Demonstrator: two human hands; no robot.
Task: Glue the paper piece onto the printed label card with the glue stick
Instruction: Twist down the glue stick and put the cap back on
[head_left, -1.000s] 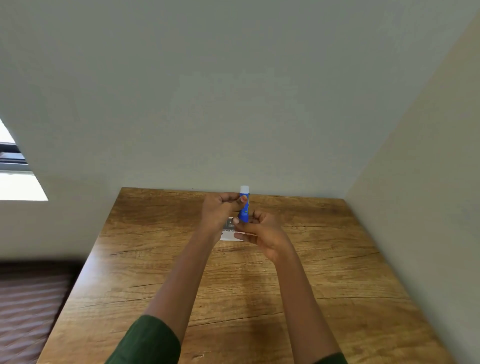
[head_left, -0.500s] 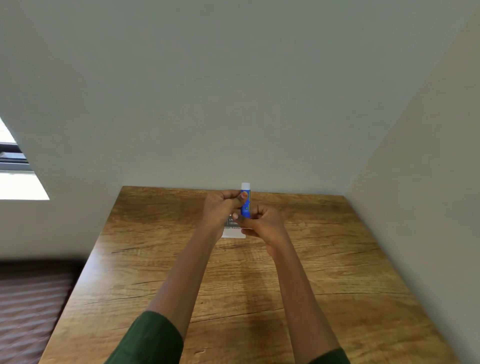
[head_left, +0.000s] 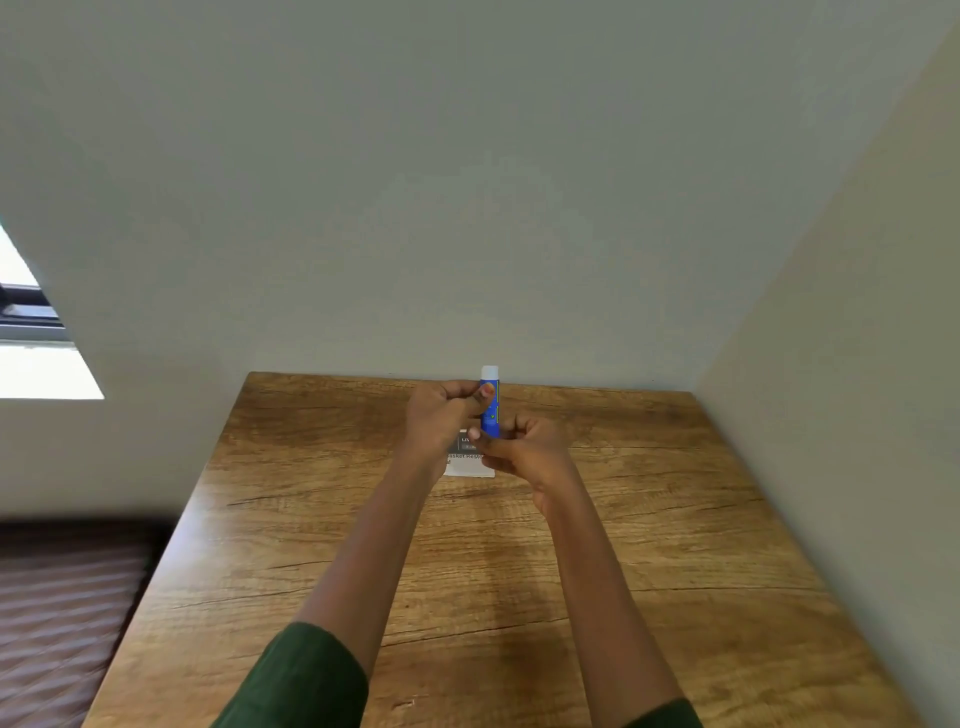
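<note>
The glue stick (head_left: 490, 402) stands upright just above the card (head_left: 467, 466) on the worktop (head_left: 675, 519), white end up, with the left hand (head_left: 441, 415) pinching its upper body and the right hand (head_left: 524, 449) gripping its base, so uncapping probably means pulling along that vertical axis.

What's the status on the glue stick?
Left hand pinches glue stick near top, right hand grips its base. Stick upright above label card on table. Paper piece not in view.
</note>
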